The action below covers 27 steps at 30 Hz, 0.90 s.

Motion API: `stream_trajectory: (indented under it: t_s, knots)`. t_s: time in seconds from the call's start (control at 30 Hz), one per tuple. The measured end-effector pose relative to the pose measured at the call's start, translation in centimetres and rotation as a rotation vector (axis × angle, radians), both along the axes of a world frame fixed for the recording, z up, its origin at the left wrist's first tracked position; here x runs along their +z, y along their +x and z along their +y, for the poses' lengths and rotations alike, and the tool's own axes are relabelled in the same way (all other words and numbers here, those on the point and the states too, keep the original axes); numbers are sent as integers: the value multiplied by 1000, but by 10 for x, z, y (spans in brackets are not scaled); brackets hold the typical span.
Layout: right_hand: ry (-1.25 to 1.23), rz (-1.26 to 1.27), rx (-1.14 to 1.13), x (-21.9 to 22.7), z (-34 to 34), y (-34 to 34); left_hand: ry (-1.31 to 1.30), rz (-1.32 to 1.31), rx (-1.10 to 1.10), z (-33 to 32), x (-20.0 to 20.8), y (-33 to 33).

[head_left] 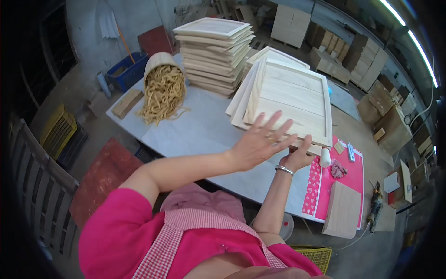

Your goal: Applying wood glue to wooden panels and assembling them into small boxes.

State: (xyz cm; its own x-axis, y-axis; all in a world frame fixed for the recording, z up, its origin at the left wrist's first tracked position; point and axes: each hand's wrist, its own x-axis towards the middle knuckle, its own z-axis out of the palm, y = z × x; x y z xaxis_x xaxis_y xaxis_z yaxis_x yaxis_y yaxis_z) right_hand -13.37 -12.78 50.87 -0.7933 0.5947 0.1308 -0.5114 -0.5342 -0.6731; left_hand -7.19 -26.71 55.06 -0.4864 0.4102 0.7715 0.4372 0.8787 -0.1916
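Note:
A shallow wooden tray (292,100) of pale planks with a raised rim leans, tilted, on several similar pieces above the table. My right hand (298,159), a silver bangle at its wrist, holds the tray's near edge from below; its thumb shows and the other fingers are mostly hidden. Over the tray's near left part, my left hand (258,145) is spread with fingers apart and a ring on one of them. Whether its fingertips touch the wood, I cannot tell.
A tall stack of wooden trays (211,58) stands at the table's far side. Left of it, a tipped tub (160,59) spills tan strips (162,93) beside a wooden block (127,103). On a pink sheet (320,195) at right lie a board (343,209) and crumpled cloth (338,169); a power tool (374,204) is beyond.

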Motion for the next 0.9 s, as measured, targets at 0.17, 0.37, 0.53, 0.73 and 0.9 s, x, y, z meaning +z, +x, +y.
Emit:
stream_trajectory:
  t_s: [0.17,0.37,0.53,0.73,0.9]
  knots:
    - [0,-38,78,18,-24,34,12,205,44,-1,-28,-32]
    - [64,51,43,50,-58,49,156,218,6,-34,22,-21]
    - [431,521,185,52,-72,96,1302,-124,-384,-67,40,41]
    - [1222,399,-33,2,-17,108,2211,-482,-640,-94,-77,105]
    - [1196,148,97,-46,24,95,2521,-745,-506,-80,-170,121]
